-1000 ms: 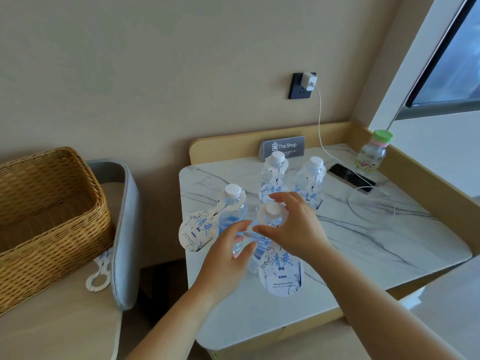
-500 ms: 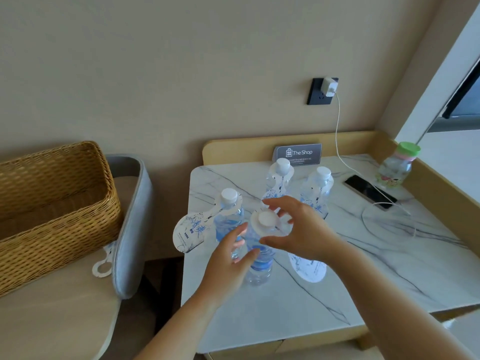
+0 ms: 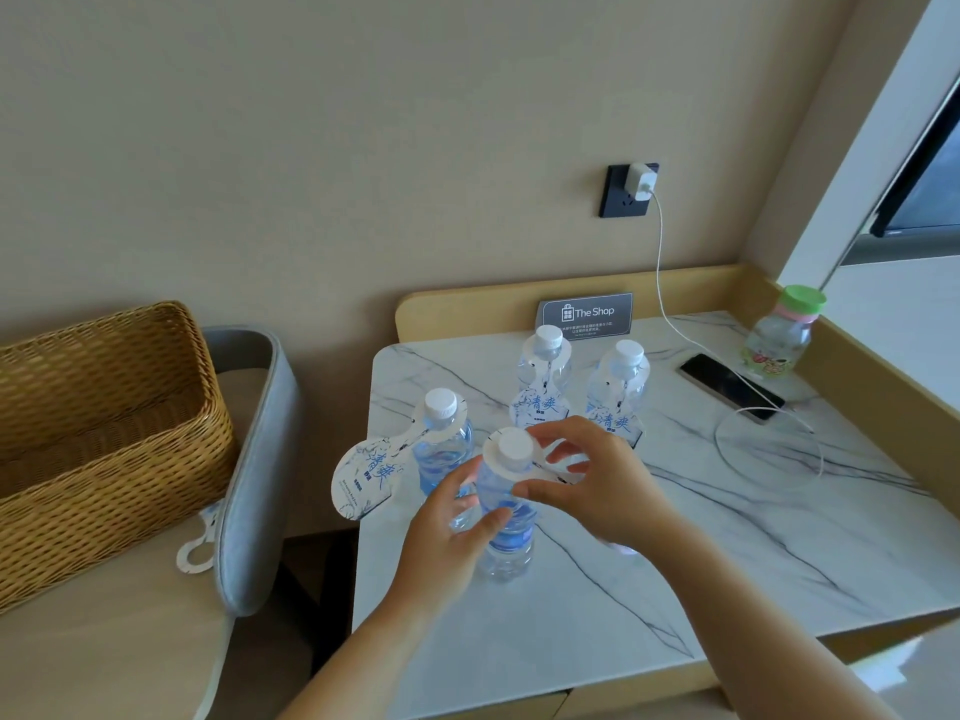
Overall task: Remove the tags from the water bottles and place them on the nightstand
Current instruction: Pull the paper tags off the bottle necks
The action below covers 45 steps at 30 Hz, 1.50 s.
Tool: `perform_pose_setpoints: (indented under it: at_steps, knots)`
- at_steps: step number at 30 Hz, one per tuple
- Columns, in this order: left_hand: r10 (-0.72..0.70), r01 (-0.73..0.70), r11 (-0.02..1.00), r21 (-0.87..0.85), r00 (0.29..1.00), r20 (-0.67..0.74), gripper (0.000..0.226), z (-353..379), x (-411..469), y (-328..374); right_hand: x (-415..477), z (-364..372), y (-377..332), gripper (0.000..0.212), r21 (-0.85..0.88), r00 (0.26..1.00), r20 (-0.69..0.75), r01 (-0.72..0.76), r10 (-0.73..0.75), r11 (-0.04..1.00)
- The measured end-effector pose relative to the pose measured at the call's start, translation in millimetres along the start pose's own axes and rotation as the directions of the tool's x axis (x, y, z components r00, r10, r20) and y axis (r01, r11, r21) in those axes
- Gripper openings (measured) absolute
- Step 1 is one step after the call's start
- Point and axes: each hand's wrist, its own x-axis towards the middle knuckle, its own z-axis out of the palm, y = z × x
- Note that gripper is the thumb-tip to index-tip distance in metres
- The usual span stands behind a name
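The left hand has its fingers wrapped round the body of the nearest clear plastic water bottle, steadying it upright on the white marble-topped table. The right hand pinches the white paper tag at its collar, just under the white cap.

And here's the change: a second ago that tag hung flat down the front of the bottle, facing us. Now it has swung round to the right, and the collar sits tilted up against the cap. By my reading it's coming off, but it isn't off yet.

Just behind stand three more bottles, each with a tag on its neck; the left bottle's tag juts out past the table edge. So most of the job looks undone. One loose tag lies on the beige seat by the woven wicker basket, not on the table.

Hard to see: the long body of the held tag is hidden behind the right hand, and I can't tell whether the collar has cleared the cap.
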Motion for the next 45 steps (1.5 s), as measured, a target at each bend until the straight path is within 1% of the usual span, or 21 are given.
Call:
perform_pose_setpoints:
  at_steps: [3, 8, 11, 14, 21, 26, 33, 39, 42, 45]
  knots:
    - [-0.001, 0.001, 1.0, 0.014, 1.0, 0.001, 0.058, -1, 1, -1, -1, 1, 0, 0.05, 0.029, 1.0, -0.001, -0.01, 0.01, 1.0]
    - [0.005, -0.004, 0.999, 0.037, 1.0, -0.012, 0.055, -1, 1, -3, 0, 6, 1, 0.051, 0.115, 0.999, -0.007, -0.05, 0.051, 0.992]
    - [0.011, -0.011, 0.999, 0.048, 1.0, -0.005, 0.056, -1, 1, -2, 2, 6, 0, 0.055, 0.123, 0.998, 0.002, -0.061, 0.061, 0.991]
    - [0.007, -0.007, 0.998, 0.059, 1.0, -0.001, 0.056, -2, 2, -2, 1, 5, 0, 0.054, 0.118, 0.999, 0.0, -0.051, 0.052, 0.992]
    - [0.018, -0.018, 0.999, 0.039, 1.0, -0.012, 0.06, -2, 0, -3, -1, 6, -3, 0.052, 0.189, 0.996, -0.074, -0.037, 0.052, 0.981]
    - [0.044, -0.044, 0.999, 0.005, 0.998, -0.035, 0.054, -4, 1, 0, -3, 2, -5, 0.049, 0.182, 0.995, -0.101, 0.009, 0.009, 0.983]
    - [0.099, -0.099, 0.995, 0.001, 0.993, -0.061, 0.048, -8, 2, 9, -10, -6, 5, 0.046, 0.182, 0.994, -0.107, 0.0, 0.02, 0.983]
    - [0.111, -0.11, 0.994, 0.025, 0.989, -0.098, 0.04, -1, -1, 7, -22, -16, 37, 0.047, 0.152, 0.993, -0.093, -0.059, 0.074, 0.987]
    - [0.104, -0.101, 0.995, 0.025, 0.985, -0.139, 0.04, 7, -5, 6, -28, -17, 61, 0.052, 0.101, 0.991, -0.075, -0.1, 0.108, 0.99]
    - [0.118, -0.111, 0.993, 0.044, 0.975, -0.188, 0.042, 14, -9, 6, -30, -16, 82, 0.058, 0.094, 0.989, -0.058, -0.133, 0.139, 0.987]
